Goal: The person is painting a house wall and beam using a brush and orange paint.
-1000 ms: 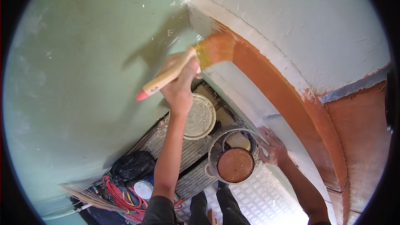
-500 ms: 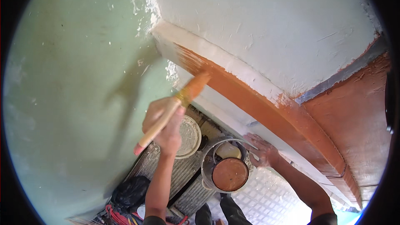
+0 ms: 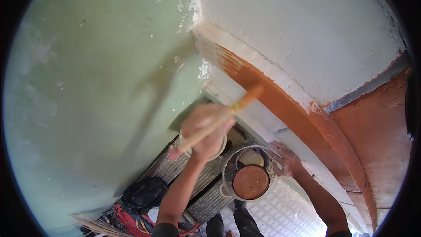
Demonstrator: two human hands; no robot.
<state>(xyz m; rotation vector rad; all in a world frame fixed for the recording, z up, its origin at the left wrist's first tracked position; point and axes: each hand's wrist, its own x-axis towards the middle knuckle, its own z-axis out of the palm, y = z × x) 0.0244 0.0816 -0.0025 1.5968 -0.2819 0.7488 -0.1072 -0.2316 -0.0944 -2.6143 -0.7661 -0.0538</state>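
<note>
A wooden paintbrush (image 3: 210,125) is gripped in my left hand (image 3: 204,129), its blurred orange bristles over the orange-painted band (image 3: 291,109) on a curved beam. The band's upper end is streaky over white. My right hand (image 3: 285,160) has its fingers spread against the white lower surface (image 3: 300,145), beside the rim of a bucket (image 3: 228,166). Inside that bucket are a round container of orange paint (image 3: 250,180) and a pale object (image 3: 251,156). Another pale round bucket (image 3: 218,149) is partly hidden behind my left hand.
A green wall (image 3: 87,83) fills the left. Below are ribbed planks (image 3: 204,208), a black bag (image 3: 142,191), red hoses (image 3: 127,219) and a bundle of thin sticks (image 3: 94,224). My legs stand by a light tiled floor (image 3: 280,206). An orange panel (image 3: 368,131) is at right.
The brush has moved down along the orange band, away from its streaky upper end, still in my left hand. My right hand stays beside the bucket. The whole view has shifted.
</note>
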